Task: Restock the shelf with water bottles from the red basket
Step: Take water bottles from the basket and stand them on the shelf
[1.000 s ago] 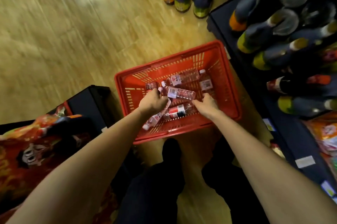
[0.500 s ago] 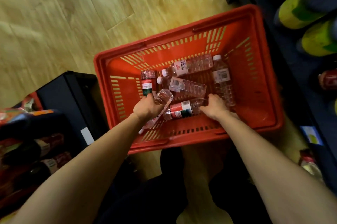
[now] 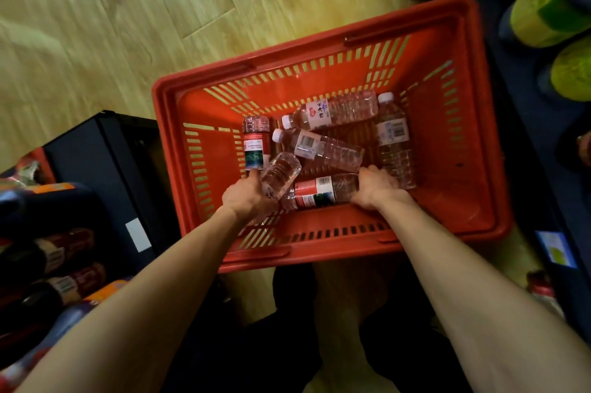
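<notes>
- Head view: red basket (image 3: 323, 252) on the wood floor (image 3: 96, 24), six water bottles lying loose inside.
- My left hand (image 3: 244, 197) curled round a clear bottle (image 3: 279, 175) tilted near the basket's left side.
- My right hand (image 3: 372, 189) gripping the base end of a red-label bottle (image 3: 319, 192) lying flat by the near wall.
- Dark shelf (image 3: 543, 200) just right of the basket.

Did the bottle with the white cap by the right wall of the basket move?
No. The white-capped bottle lies along the red basket's right wall as before. It only looks bigger because the camera came closer.
</notes>
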Available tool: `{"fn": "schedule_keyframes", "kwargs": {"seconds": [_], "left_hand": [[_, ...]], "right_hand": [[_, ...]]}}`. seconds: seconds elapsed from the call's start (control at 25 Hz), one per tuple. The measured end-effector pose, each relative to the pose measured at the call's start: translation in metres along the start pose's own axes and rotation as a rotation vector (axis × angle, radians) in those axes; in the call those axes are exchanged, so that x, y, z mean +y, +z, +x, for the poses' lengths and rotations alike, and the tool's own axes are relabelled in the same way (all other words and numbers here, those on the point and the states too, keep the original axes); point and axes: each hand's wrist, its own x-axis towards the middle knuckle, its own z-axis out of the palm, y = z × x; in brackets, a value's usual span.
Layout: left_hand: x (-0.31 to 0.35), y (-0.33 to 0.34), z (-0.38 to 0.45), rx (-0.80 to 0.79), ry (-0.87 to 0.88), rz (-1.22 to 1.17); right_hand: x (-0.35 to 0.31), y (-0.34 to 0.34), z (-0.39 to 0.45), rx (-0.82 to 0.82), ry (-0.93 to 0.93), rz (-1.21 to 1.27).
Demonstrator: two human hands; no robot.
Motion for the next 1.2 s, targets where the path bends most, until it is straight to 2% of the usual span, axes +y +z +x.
{"fn": "schedule_keyframes", "kwargs": {"seconds": [0.08,0.2,0.36,0.44,0.56,0.6,0.72,0.8,0.96,1.12,1.2], "left_hand": [[-0.001,-0.006,-0.002,0.022,0.026,0.004],[0.004,-0.03,-0.01,0.076,0.05,-0.017],[0.021,-0.063,-0.021,0.178,0.066,-0.026],[0.028,-0.072,-0.022,0.282,0.101,-0.096],[0.033,-0.067,-0.018,0.438,0.186,-0.229],[0.033,-0.061,-0.016,0.474,0.215,-0.284],[0.028,-0.042,-0.017,0.575,0.248,-0.494],[0.028,-0.035,-0.014,0.607,0.178,-0.635],[0.021,-0.017,0.006,0.531,0.043,-0.886],[0.007,-0.007,0.02,0.482,0.0,-0.954],[0.007,-0.007,0.021,0.429,0.016,-1.001]], "right_hand": [[-0.002,-0.006,-0.008,0.067,-0.034,-0.148],[0.004,-0.022,-0.023,0.054,-0.141,-0.148],[0.027,-0.054,-0.052,0.043,-0.165,0.114],[0.031,-0.074,-0.059,0.144,-0.152,0.241],[0.024,-0.093,-0.055,0.377,-0.187,0.501],[0.017,-0.093,-0.05,0.401,-0.205,0.586],[-0.016,-0.077,-0.033,0.255,-0.209,0.714],[-0.036,-0.059,-0.02,0.214,-0.128,0.776],[-0.05,-0.04,-0.009,0.378,-0.119,0.67],[-0.054,-0.012,-0.014,0.296,-0.249,0.368],[-0.06,-0.002,-0.016,0.309,-0.226,0.293]]}}
